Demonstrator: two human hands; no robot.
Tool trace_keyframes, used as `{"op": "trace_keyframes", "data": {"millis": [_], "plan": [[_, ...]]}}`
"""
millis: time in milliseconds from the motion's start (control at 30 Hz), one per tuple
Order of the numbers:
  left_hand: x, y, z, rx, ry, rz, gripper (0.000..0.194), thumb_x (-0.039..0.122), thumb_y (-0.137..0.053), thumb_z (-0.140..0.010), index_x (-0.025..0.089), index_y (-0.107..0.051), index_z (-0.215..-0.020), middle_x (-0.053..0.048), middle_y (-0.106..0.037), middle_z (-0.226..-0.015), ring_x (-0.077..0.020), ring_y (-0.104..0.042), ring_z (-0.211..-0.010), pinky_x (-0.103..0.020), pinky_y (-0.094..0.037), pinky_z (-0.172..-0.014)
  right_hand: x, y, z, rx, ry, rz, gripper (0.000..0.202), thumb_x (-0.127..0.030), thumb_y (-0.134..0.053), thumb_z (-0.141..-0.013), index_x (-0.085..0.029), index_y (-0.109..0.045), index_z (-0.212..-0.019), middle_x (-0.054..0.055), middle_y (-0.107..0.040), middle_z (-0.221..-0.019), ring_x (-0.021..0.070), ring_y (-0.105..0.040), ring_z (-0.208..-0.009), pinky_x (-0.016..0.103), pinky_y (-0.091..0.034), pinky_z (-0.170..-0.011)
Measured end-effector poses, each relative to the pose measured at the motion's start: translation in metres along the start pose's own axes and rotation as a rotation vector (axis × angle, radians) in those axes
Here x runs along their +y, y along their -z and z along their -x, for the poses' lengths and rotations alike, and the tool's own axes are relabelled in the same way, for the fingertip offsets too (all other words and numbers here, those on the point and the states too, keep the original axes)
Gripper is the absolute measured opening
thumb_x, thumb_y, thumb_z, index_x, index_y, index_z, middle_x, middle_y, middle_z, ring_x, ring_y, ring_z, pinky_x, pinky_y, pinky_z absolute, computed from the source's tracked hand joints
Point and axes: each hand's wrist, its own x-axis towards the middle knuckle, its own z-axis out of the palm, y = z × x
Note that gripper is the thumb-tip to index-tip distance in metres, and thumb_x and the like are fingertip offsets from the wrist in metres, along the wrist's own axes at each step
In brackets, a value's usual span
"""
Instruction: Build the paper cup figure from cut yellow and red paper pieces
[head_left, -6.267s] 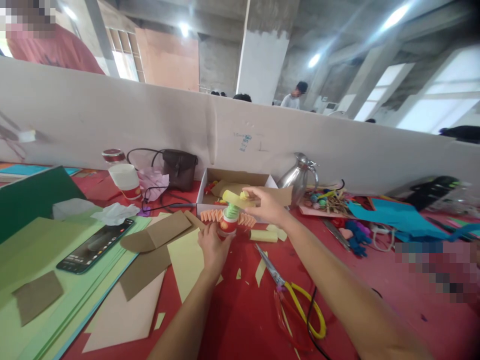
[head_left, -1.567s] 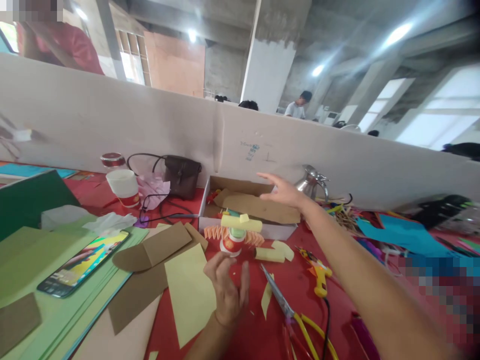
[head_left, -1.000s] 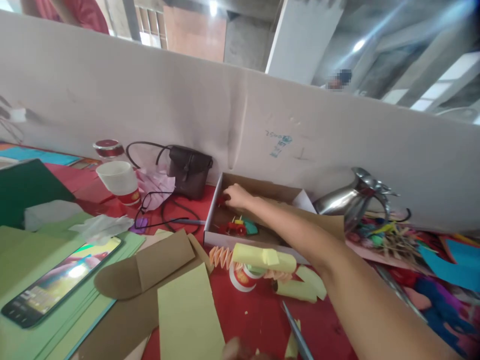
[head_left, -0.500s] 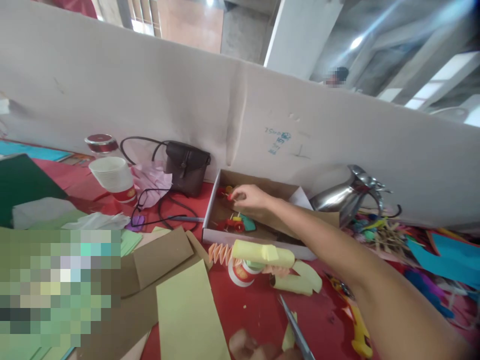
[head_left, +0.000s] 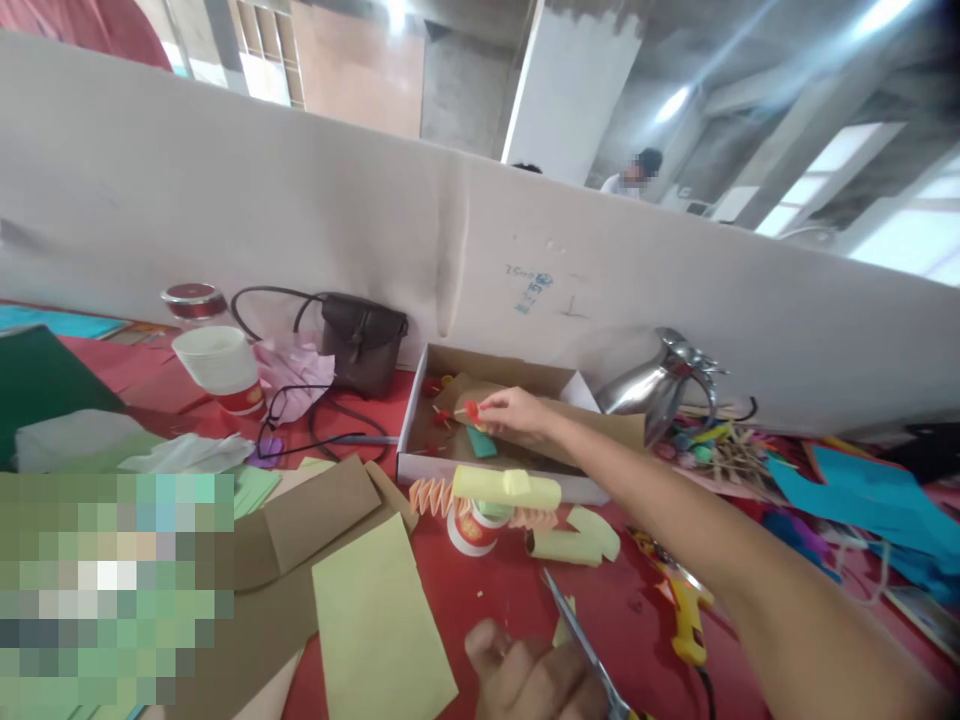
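Observation:
My right hand point(head_left: 517, 412) reaches over a shallow white-rimmed cardboard box point(head_left: 407, 425), its fingertips pinched on a small red piece point(head_left: 472, 410) with a thin stick pointing left. Below that, a teal piece point(head_left: 481, 441) and other small red pieces point(head_left: 442, 415) lie in the box. My left hand point(head_left: 525, 672) is curled at the bottom edge, beside the scissors point(head_left: 579, 625); whatever its fingers hold is hidden. Between the hands stands a paper cup point(head_left: 474, 530) with a yellow paper roll point(head_left: 506, 487) across its top and orange pleated paper strips point(head_left: 433, 497) at its sides.
A yellow glue gun point(head_left: 688, 615) lies at the right, under my forearm. Behind stand a steel jug point(head_left: 652, 385), a dark bag point(head_left: 364, 345) and stacked cups point(head_left: 219, 365). Yellow paper point(head_left: 382, 620) and cardboard point(head_left: 322, 515) lie left. A white partition point(head_left: 300, 200) runs along the back.
My right hand has moved rightward and toward me within the box, bringing the red piece along. My left hand has risen further into view. The camera view has shifted slightly.

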Motion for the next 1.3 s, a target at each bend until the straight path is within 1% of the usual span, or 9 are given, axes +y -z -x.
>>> {"op": "trace_keyframes", "data": {"millis": [67,200,300,467,667,833,1033,1167,1300], "plan": [[0.002,-0.005,-0.006,0.071,-0.002,0.066,0.023,0.014,-0.052,-0.092,0.022,-0.067,-0.077,0.003,-0.070,-0.066,-0.0100,-0.053,-0.053,-0.039,-0.032,-0.074,0.002,0.014,0.006,0.077,-0.040,-0.130,0.022,-0.038,-0.061,-0.077,-0.017,-0.065,-0.073,0.003,-0.066,-0.065,0.0122,-0.055,-0.057,0.023,-0.037,-0.051],[0.003,-0.005,-0.011,0.014,-0.032,0.125,0.026,0.015,-0.049,-0.095,0.019,-0.066,-0.076,0.000,-0.072,-0.070,-0.0102,-0.055,-0.055,-0.037,-0.031,-0.069,0.006,0.033,0.018,0.193,-0.073,-0.372,0.024,-0.042,-0.052,-0.080,-0.019,-0.058,-0.074,0.003,-0.063,-0.066,0.0122,-0.056,-0.058,0.021,-0.037,-0.049],[0.003,-0.003,-0.009,-0.022,-0.034,0.145,0.028,0.018,-0.048,-0.096,0.018,-0.064,-0.074,0.000,-0.072,-0.070,-0.0101,-0.054,-0.056,-0.038,-0.031,-0.071,0.007,0.039,0.024,0.230,-0.083,-0.515,0.021,-0.041,-0.049,-0.080,-0.021,-0.053,-0.076,0.001,-0.061,-0.066,0.0127,-0.056,-0.059,0.022,-0.040,-0.051],[0.004,0.000,-0.012,-0.068,-0.091,0.143,0.027,0.016,-0.048,-0.096,0.018,-0.064,-0.075,0.001,-0.071,-0.070,-0.0095,-0.055,-0.059,-0.037,-0.031,-0.073,-0.002,0.040,0.027,0.238,-0.072,-0.656,0.021,-0.038,-0.058,-0.077,-0.022,-0.046,-0.070,-0.004,-0.052,-0.059,0.0101,-0.047,-0.052,0.022,-0.036,-0.049],[0.004,0.002,-0.012,-0.050,-0.088,0.152,0.031,0.014,-0.046,-0.096,0.018,-0.063,-0.071,0.001,-0.070,-0.069,-0.0096,-0.054,-0.059,-0.038,-0.031,-0.077,-0.019,0.034,0.021,0.239,-0.042,-0.710,0.029,-0.038,-0.068,-0.075,-0.021,-0.046,-0.067,-0.006,-0.047,-0.057,0.0072,-0.039,-0.048,0.020,-0.027,-0.044],[0.003,0.006,-0.007,-0.178,-0.126,0.129,0.019,0.014,-0.055,-0.091,0.019,-0.066,-0.077,0.000,-0.073,-0.077,-0.0104,-0.057,-0.064,-0.037,-0.033,-0.076,-0.027,0.028,0.016,0.227,-0.074,-0.704,0.022,-0.029,-0.068,-0.076,-0.019,-0.050,-0.068,-0.004,-0.052,-0.058,0.0070,-0.041,-0.049,0.019,-0.027,-0.044],[0.005,-0.005,-0.005,0.015,-0.109,0.144,0.026,0.013,-0.052,-0.091,0.019,-0.061,-0.068,0.002,-0.070,-0.067,-0.0095,-0.052,-0.058,-0.039,-0.033,-0.078,-0.032,0.025,0.012,0.181,-0.138,-0.702,0.016,-0.023,-0.061,-0.075,-0.019,-0.048,-0.067,-0.003,-0.052,-0.056,0.0068,-0.040,-0.045,0.018,-0.020,-0.041],[0.005,-0.009,0.000,-0.016,-0.129,0.121,0.020,0.010,-0.059,-0.085,0.020,-0.061,-0.068,0.004,-0.069,-0.068,-0.0093,-0.053,-0.058,-0.038,-0.032,-0.077,-0.035,0.025,0.009,0.149,-0.148,-0.718,0.011,-0.022,-0.056,-0.072,-0.020,-0.046,-0.068,-0.005,-0.046,-0.054,0.0064,-0.034,-0.042,0.019,-0.016,-0.041],[0.004,-0.009,0.002,0.020,-0.127,0.128,0.020,0.009,-0.060,-0.084,0.020,-0.060,-0.067,0.005,-0.068,-0.065,-0.0087,-0.051,-0.057,-0.038,-0.031,-0.076,-0.037,0.025,0.009,0.125,-0.120,-0.738,0.008,-0.021,-0.053,-0.067,-0.020,-0.049,-0.074,-0.006,-0.046,-0.055,0.0071,-0.033,-0.042,0.019,-0.016,-0.042]]}}
